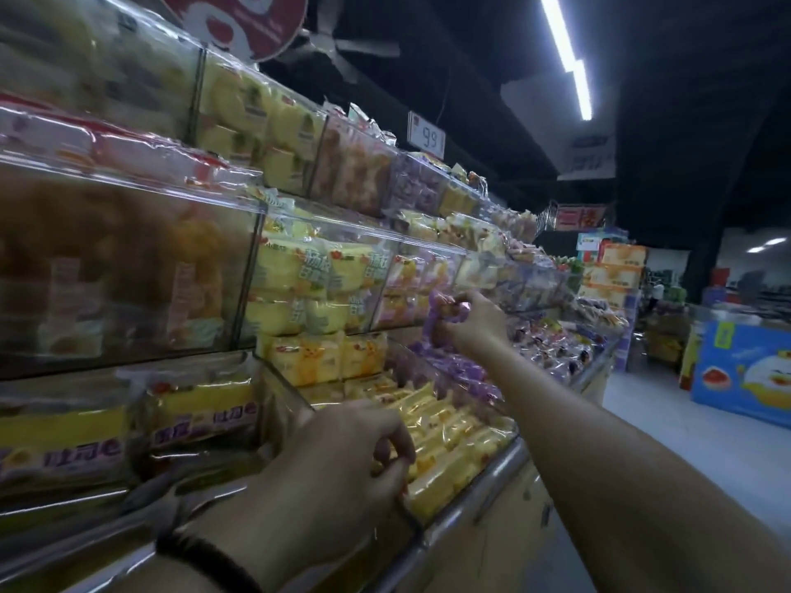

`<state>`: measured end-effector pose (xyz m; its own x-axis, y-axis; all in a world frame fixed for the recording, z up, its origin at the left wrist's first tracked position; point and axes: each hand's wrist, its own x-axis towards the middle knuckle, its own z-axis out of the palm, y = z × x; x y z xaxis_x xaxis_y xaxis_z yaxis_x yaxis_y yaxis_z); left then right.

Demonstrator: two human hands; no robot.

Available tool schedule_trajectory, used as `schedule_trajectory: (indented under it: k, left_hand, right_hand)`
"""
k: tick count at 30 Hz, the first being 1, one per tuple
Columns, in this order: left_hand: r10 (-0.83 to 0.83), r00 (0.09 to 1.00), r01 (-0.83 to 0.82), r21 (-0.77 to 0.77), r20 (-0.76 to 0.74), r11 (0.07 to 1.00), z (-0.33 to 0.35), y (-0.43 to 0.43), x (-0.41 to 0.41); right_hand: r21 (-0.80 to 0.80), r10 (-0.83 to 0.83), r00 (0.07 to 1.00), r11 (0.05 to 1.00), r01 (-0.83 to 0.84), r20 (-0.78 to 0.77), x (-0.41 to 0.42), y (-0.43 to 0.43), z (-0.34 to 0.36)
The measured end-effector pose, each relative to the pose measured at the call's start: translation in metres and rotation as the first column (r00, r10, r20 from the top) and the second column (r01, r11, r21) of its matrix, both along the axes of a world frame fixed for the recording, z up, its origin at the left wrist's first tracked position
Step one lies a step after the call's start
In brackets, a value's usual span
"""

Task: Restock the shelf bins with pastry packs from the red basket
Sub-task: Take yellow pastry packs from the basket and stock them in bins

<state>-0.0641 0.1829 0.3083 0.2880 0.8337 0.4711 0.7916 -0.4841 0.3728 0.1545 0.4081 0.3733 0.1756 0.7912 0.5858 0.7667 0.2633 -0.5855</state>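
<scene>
Pastry pack (443, 312) in purple wrap is pinched in the right hand (475, 321), whose thumb and curled fingers close round its upper part. It hangs just before the clear front of the middle shelf bin (385, 258), above the back edge of the bottom bin of purple packs (466, 374). From my feed its long axis stands roughly upright, with the lower end drooping toward those packs. The left hand (342, 455) curls over the yellow packs (445, 430) at the front edge of the bottom tier; I cannot tell if it grasps anything. A metal rail (483, 477) edges the shelf. A price tag (426, 134) stands on the top tier under a strip light (565, 53), and a blue carton (744, 370) sits on the pale aisle floor.
</scene>
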Motion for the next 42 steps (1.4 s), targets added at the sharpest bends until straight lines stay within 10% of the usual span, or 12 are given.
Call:
schedule_trajectory:
  k: [8,18,29,37,42]
  left_hand:
    - [0.022,0.988,-0.023,0.006,0.151,1.000,-0.001,0.004,0.001]
    - [0.046,0.996,-0.045,-0.021,0.076,0.999,0.007,0.002,-0.002]
    - [-0.092,0.994,0.093,0.023,-0.052,0.995,0.026,-0.098,0.049]
    - [-0.184,0.975,0.125,-0.374,-0.126,0.919,-0.127,-0.206,0.083]
    - [-0.037,0.998,0.002,-0.575,-0.050,0.818,-0.236,-0.221,0.064]
  right_hand:
    - [-0.289,0.206,0.978,0.938,-0.192,0.020,-0.015,0.052,-0.032]
    - [-0.144,0.136,0.963,0.984,-0.104,0.234,0.011,-0.111,-0.001]
    - [-0.158,0.238,0.953,0.950,-0.268,-0.189,0.050,-0.366,-0.136]
    - [-0.520,0.204,0.958,0.806,-0.281,-0.201,0.067,-0.412,-0.255]
    - [-0.618,0.224,0.971,0.776,-0.125,0.086,0.078,-0.421,-0.349]
